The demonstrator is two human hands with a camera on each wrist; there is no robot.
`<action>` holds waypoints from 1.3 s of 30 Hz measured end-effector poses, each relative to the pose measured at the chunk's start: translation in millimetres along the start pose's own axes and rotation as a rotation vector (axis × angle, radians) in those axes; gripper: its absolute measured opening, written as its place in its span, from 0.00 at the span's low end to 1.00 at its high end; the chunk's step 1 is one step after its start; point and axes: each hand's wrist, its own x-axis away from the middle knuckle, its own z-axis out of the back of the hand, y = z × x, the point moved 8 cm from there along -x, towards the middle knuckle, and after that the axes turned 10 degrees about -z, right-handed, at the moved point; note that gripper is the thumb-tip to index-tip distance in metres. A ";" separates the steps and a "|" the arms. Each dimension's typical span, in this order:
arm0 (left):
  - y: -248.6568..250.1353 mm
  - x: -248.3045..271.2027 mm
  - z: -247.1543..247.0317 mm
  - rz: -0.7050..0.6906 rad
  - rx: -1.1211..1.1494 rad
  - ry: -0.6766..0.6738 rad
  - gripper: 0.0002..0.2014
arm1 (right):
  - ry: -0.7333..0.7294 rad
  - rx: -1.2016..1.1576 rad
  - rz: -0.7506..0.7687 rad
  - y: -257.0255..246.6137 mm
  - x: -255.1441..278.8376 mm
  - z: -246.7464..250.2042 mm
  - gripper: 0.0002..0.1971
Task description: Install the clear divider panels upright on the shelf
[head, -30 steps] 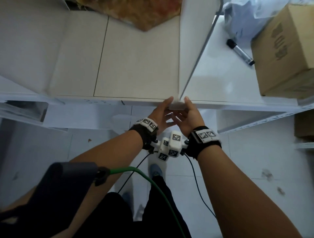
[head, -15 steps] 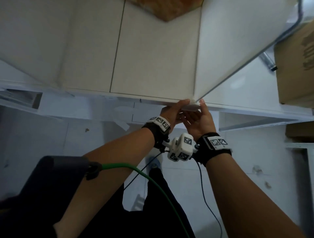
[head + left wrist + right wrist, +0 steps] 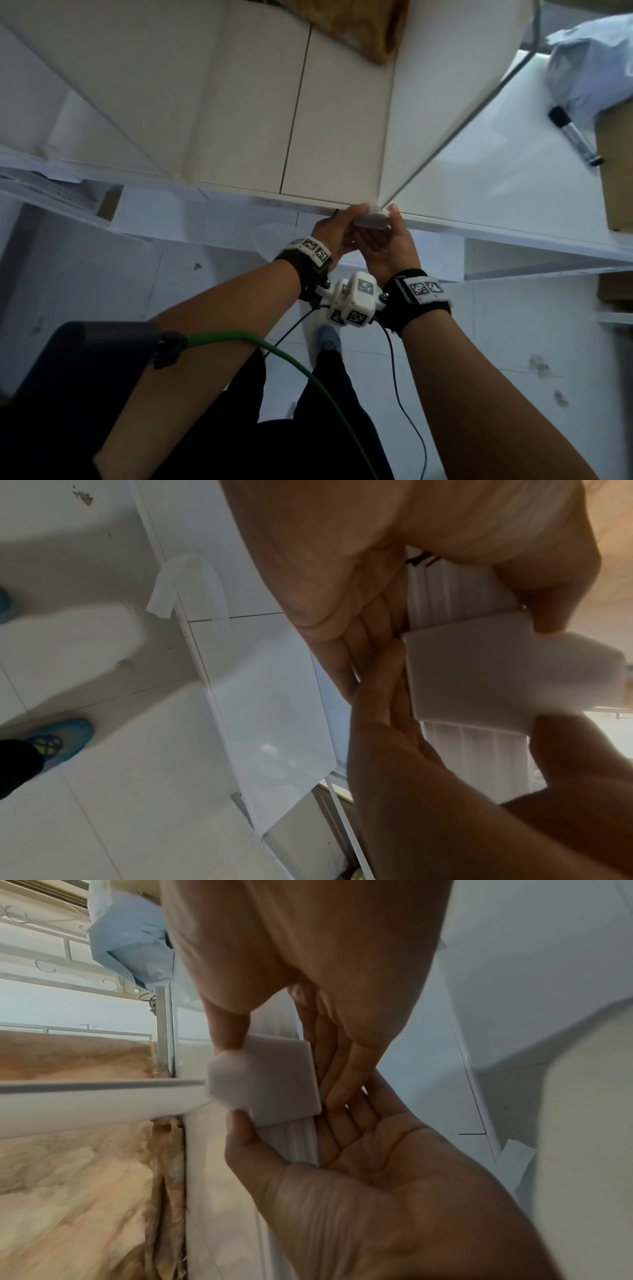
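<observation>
A clear divider panel (image 3: 435, 102) stands upright on the white shelf (image 3: 496, 178), running from the front lip towards the back right. Its front foot sits in a small white clip (image 3: 371, 219) on the shelf's front edge. My left hand (image 3: 356, 214) pinches the clip from the left, thumb on top and fingers below. My right hand (image 3: 394, 219) pinches it from the right. In the wrist views the clip (image 3: 469, 674) (image 3: 274, 1080) lies between both thumbs, with the divider's edge (image 3: 103, 1096) leading away from it. A second upright panel (image 3: 137, 102) stands further left.
On the shelf to the right lie a black marker (image 3: 575, 137), a cardboard box (image 3: 616, 154) and a pale plastic bag (image 3: 589, 61). Brown patterned cloth (image 3: 359, 27) hangs at the back. A lower shelf (image 3: 513, 260) juts out under my right hand. My blue shoe (image 3: 329, 337) is on the tiled floor.
Both hands have stayed at the divider's front foot and have closed in tighter on the white clip. The head view has swayed; the divider stays upright.
</observation>
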 end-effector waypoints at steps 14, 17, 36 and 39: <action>25.9 2.3 52.6 -0.050 0.014 0.063 0.28 | -0.021 0.028 -0.024 41.0 -7.7 -37.5 0.28; 30.7 5.1 58.4 -0.060 0.024 0.063 0.23 | -0.015 0.051 -0.021 42.9 -9.2 -42.8 0.26; 80.4 56.8 49.0 -0.134 -0.551 0.084 0.22 | 0.204 0.531 -0.025 35.0 32.1 -43.1 0.24; 115.0 66.2 37.2 -0.307 -0.757 0.021 0.14 | 0.227 0.632 0.054 26.3 49.9 -61.8 0.16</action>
